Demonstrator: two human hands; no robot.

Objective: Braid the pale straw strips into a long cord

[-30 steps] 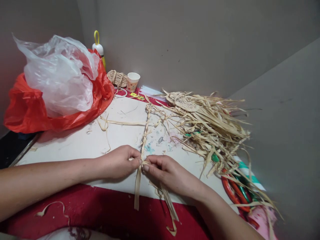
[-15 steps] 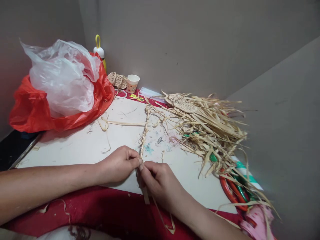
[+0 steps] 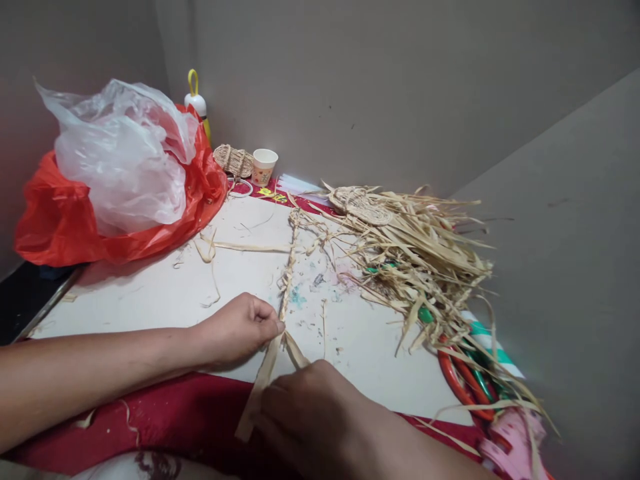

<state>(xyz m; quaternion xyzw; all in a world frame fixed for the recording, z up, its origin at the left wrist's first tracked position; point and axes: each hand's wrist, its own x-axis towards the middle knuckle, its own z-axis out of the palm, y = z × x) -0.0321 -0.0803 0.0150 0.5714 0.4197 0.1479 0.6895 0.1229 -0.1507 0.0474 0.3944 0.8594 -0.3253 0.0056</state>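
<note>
A thin braid of dry straw (image 3: 287,283) runs along the white board toward me. At its near end my left hand (image 3: 243,330) pinches it between thumb and fingertips. From that pinch the loose straw strands (image 3: 269,363) fan out toward the table edge, one wide and flat to the left, another slanting right. My right hand (image 3: 320,410) is lower down, its fingers curled in around the strands; the right-hand strand runs into it, and the fingertips are partly hidden.
A heap of dry straw (image 3: 425,233) with a coiled woven oval (image 3: 361,205) covers the right side. Scissors with red handles (image 3: 457,377) lie by the right edge. Red and white plastic bags (image 3: 55,220) stand left. A paper cup (image 3: 263,168) and a woven piece (image 3: 233,161) stand behind.
My right hand has left the pinch point beside my left hand and moved down toward me, spreading the loose strands apart. My left hand stays on the braid.
</note>
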